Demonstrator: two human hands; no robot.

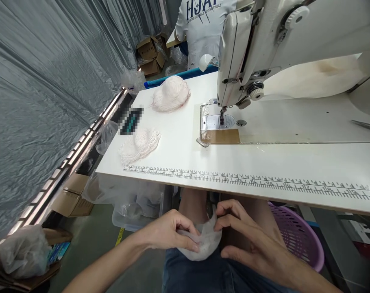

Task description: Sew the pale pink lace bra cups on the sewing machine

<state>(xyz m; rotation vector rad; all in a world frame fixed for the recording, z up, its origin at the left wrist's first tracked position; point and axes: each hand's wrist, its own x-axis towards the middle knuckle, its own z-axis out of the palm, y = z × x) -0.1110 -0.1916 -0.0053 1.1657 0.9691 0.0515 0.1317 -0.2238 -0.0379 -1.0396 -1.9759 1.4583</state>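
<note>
Over my lap, below the table's front edge, both hands pinch a small white lace fabric piece. My left hand grips its left side with thumb and fingers closed. My right hand pinches its upper right edge, fingers curled. Up on the white sewing table lie a flat white lace piece and a domed pinkish-white lace piece, both out of reach of my hands.
A white sewing machine stands at the table's right, its needle over the metal plate. A ruler strip runs along the front edge. A purple basket sits at my right. Another person in a white shirt stands beyond. Cardboard boxes and plastic bags lie left.
</note>
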